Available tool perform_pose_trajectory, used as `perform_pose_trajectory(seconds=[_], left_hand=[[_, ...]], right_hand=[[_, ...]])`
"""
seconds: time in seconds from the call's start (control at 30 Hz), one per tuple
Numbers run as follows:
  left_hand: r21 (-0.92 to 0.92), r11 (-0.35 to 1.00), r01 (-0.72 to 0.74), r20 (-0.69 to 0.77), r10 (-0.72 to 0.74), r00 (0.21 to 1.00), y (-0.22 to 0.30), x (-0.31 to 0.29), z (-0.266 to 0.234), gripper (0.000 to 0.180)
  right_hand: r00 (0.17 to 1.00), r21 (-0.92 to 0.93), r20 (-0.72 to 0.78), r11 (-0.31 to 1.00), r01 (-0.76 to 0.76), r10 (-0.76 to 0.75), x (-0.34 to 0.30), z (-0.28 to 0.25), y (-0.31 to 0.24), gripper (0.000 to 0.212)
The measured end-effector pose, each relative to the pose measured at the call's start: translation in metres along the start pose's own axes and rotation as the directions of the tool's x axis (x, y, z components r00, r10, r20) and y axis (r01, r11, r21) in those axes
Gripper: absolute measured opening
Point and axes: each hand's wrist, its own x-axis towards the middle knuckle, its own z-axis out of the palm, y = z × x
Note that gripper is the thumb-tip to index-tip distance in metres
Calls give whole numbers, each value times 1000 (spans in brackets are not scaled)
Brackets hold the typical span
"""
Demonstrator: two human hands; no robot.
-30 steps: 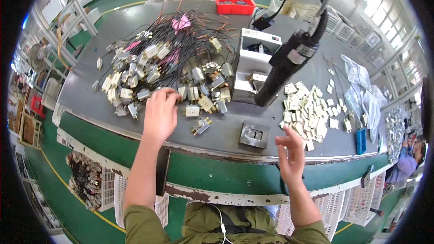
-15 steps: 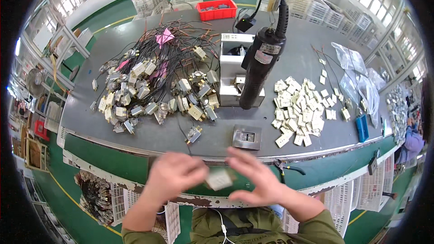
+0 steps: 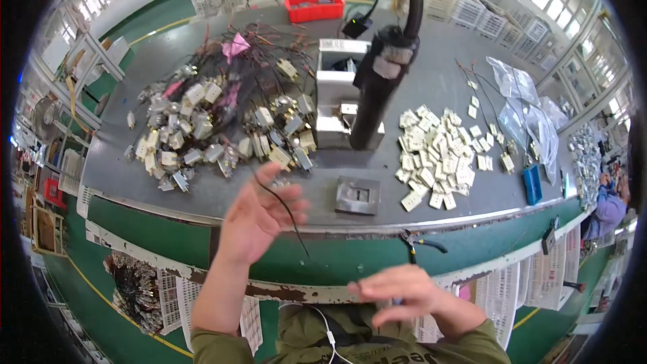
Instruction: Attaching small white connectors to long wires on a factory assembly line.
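Observation:
My left hand is raised over the table's front edge with its fingers spread, holding nothing. A thin black wire runs across it and dangles below the fingers. Lower right, my right hand hovers in front of the table, fingers stretched out and thumb apart, slightly blurred. No part shows in its grasp. Just beyond the hands lies a grey metal fixture with a recessed slot. Left of it spreads a heap of cream and grey connector blocks with black wires.
A black hand-held power tool hangs beside a white stand. To its right are piled cream blocks, a blue tray and clear plastic bags. Pliers lie at the front edge. A red bin stands at the back.
My left hand has moved up and opened, and my right hand has dropped lower. The cream block between them is out of sight. The black wire now lies across my left hand.

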Motion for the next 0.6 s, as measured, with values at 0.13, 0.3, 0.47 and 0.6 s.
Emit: perform_pose_trajectory(seconds=[0.13,0.3,0.47,0.6], left_hand=[[444,691,-570,427,396,813,-1,1,-3,20],[459,621,-635,270,583,766,9,-1,-11,20],[554,649,-521,524,214,824,-2,-1,-14,27],[394,852,-345,420,167,892,-27,-8,-15,28]], right_hand=[[761,-137,-160,749,-648,629,3,-12,15,49],[974,-466,-156,857,-221,166,13,-9,31,52],[933,-214,-199,916,-339,299,14,0,35,51],[810,485,-9,711,-510,587,14,4,36,49]])
